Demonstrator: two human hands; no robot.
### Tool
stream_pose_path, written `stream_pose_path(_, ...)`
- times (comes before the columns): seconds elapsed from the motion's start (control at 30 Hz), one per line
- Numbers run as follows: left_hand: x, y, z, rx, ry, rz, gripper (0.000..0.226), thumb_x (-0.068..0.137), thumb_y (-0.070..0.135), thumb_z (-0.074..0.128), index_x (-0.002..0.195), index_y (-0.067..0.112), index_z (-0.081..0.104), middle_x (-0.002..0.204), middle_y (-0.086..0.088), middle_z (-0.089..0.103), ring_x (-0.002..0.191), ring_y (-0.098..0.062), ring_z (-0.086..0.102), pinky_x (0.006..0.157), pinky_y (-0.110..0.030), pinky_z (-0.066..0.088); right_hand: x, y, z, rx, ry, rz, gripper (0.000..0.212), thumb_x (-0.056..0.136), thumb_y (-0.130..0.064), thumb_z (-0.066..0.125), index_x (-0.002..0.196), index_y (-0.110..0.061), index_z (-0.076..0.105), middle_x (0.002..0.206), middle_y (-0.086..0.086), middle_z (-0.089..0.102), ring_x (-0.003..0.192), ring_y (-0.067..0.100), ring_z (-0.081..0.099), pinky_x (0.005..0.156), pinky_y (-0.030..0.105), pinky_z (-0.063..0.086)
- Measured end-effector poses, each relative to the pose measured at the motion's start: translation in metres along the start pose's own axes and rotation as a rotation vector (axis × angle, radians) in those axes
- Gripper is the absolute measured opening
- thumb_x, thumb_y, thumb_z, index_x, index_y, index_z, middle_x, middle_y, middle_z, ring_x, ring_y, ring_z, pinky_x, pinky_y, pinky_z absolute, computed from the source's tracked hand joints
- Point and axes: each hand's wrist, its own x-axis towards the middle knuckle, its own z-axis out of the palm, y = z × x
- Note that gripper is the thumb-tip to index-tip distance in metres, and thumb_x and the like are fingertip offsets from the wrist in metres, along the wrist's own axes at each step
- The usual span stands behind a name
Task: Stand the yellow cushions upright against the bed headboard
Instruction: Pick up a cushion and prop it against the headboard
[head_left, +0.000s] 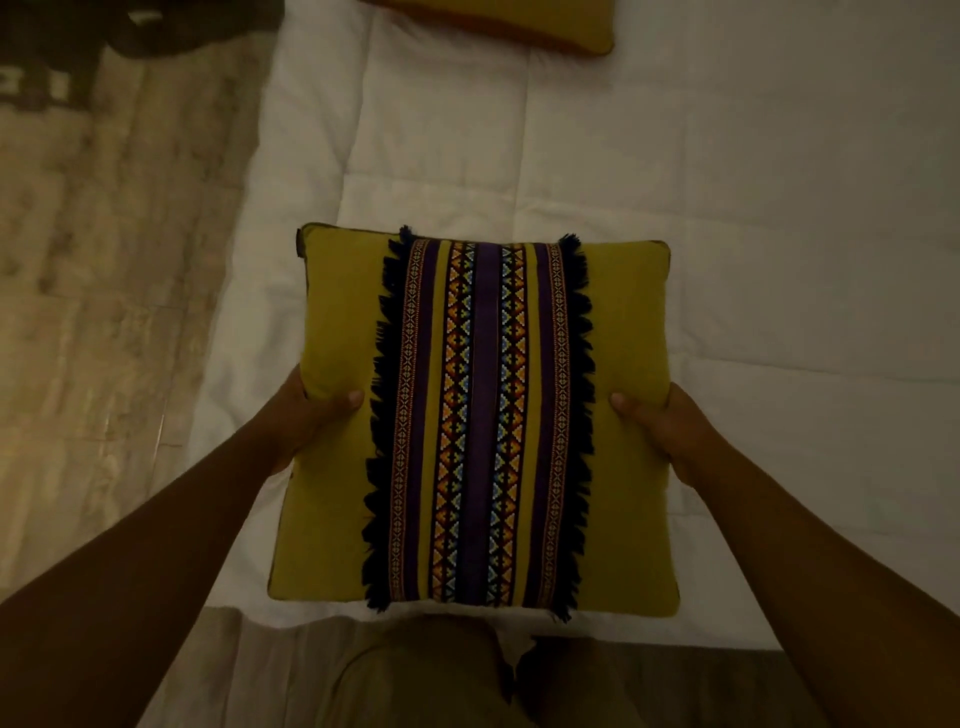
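I hold a square yellow cushion (343, 322) flat in front of me above the near end of the bed. A woven purple and orange band with dark fringe runs down its middle. My left hand (306, 415) grips its left edge, thumb on top. Gripping the right edge the same way is my right hand (670, 431). A second yellow cushion (519, 26) lies flat on the bed at the top of the view, mostly cut off. The headboard is out of view.
The white quilted bed cover (727, 208) fills the middle and right. Beige tiled floor (104, 312) lies to the left, with dark objects (52, 62) at the top-left corner. My legs show at the bottom edge.
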Motion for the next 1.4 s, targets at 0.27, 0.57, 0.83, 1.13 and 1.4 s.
stream_pose_path(0.27, -0.046, 0.098, 0.033, 0.084, -0.092, 0.203, 0.095, 0.056, 0.048, 0.085, 0.14, 0.029, 0.046, 0.126, -0.009, 0.066, 0.109, -0.033, 0.067, 0.088, -0.056, 0.056, -0.092, -0.063, -0.053, 0.094, 0.109, -0.144, 0.119, 0.036, -0.067, 0.09, 0.138, -0.017, 0.053, 0.125, 0.009, 0.068, 0.107, 0.031, 0.069, 0.095, 0.056, 0.054)
stream_pose_path(0.57, -0.058, 0.194, 0.109, 0.187, -0.35, 0.381, 0.065, 0.061, 0.04, 0.085, 0.121, 0.042, 0.059, 0.114, -0.003, 0.073, 0.097, -0.027, 0.073, 0.071, -0.044, 0.062, -0.197, -0.056, -0.132, 0.29, 0.35, -0.256, 0.105, 0.039, -0.063, 0.092, 0.129, -0.022, 0.056, 0.122, 0.004, 0.068, 0.104, 0.027, 0.07, 0.085, 0.047, 0.059)
stream_pose_path(0.83, -0.1, 0.227, 0.253, 0.303, -0.534, 0.498, 0.066, 0.059, 0.041, 0.086, 0.119, 0.045, 0.059, 0.112, 0.001, 0.073, 0.096, -0.023, 0.074, 0.069, -0.039, 0.062, -0.292, 0.015, -0.23, 0.44, 0.578, -0.32, 0.121, 0.025, -0.069, 0.091, 0.13, -0.021, 0.054, 0.115, -0.001, 0.068, 0.101, 0.025, 0.069, 0.078, 0.042, 0.058)
stream_pose_path(1.13, -0.187, 0.216, 0.453, 0.471, -0.663, 0.627, 0.095, 0.043, 0.062, 0.089, 0.128, 0.041, 0.052, 0.117, -0.001, 0.069, 0.1, -0.027, 0.071, 0.078, -0.048, 0.061, -0.399, 0.134, -0.362, 0.6, 0.724, -0.366, 0.1, 0.054, -0.051, 0.085, 0.141, -0.018, 0.049, 0.126, 0.007, 0.067, 0.106, 0.031, 0.069, 0.093, 0.056, 0.055)
stream_pose_path(1.4, -0.255, 0.191, 0.628, 0.565, -0.841, 0.697, 0.094, 0.056, 0.051, 0.086, 0.139, 0.031, 0.046, 0.122, -0.003, 0.068, 0.106, -0.029, 0.069, 0.083, -0.049, 0.059, -0.483, 0.228, -0.474, 0.64, 0.858, -0.446, 0.074, 0.073, -0.038, 0.079, 0.139, -0.017, 0.052, 0.124, 0.005, 0.068, 0.098, 0.026, 0.073, 0.078, 0.044, 0.061)
